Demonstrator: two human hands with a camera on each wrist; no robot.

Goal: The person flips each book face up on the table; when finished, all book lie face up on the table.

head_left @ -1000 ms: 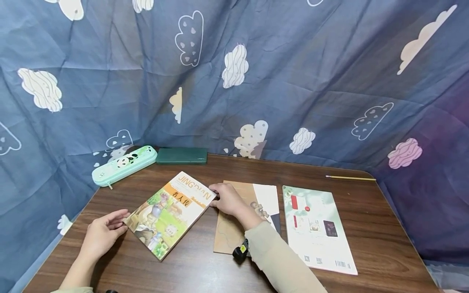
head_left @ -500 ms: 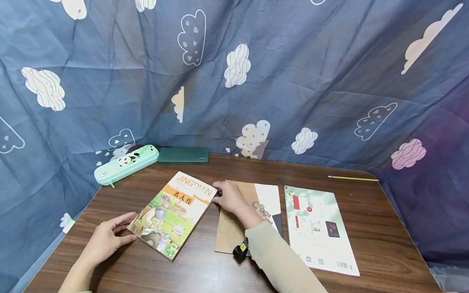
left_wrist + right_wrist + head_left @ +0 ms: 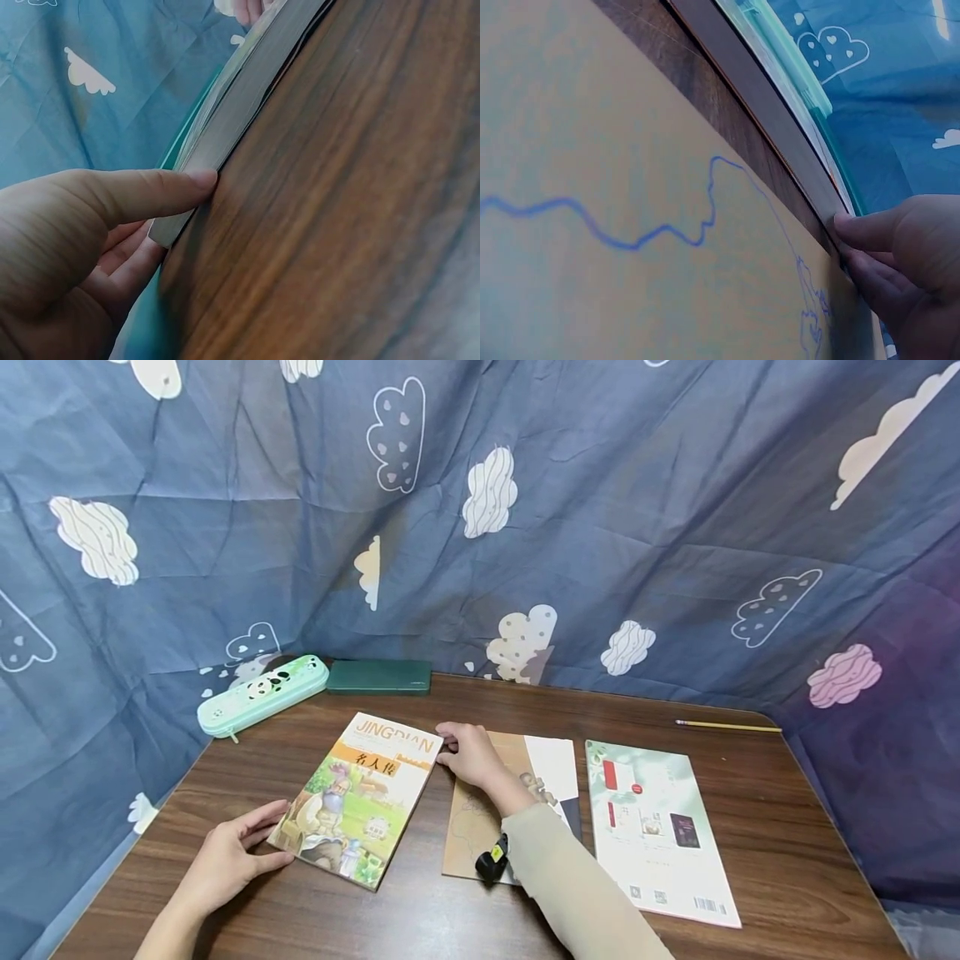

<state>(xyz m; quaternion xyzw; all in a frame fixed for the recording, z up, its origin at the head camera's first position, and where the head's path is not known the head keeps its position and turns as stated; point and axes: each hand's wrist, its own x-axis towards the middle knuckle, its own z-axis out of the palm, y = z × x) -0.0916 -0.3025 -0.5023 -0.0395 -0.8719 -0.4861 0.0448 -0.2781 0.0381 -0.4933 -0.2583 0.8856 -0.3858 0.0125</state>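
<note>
A paperback book (image 3: 360,802) with an illustrated cover and orange lettering lies slightly turned on the table, left of the middle. At its near left corner my left hand (image 3: 228,864) pinches it, the thumb (image 3: 180,191) along the page edge and the fingers round the side. My right hand (image 3: 472,756) holds the far right corner between thumb and fingers, as the right wrist view shows. Beneath my right forearm lies a brown and white booklet (image 3: 472,827), partly covered by the sleeve. To its right is a pale green and white booklet (image 3: 660,852) with a barcode.
A mint pencil case (image 3: 262,696) with a panda on it stands at the back left. Beside it lies a dark green flat case (image 3: 379,677). A yellow pencil (image 3: 727,725) lies at the back right. A blue cloud-patterned curtain (image 3: 585,527) hangs behind the table (image 3: 420,927).
The book has turned counterclockwise, its near end swinging right, so it lies straighter. My left hand has moved right along with it. The right hand stays at the far corner.
</note>
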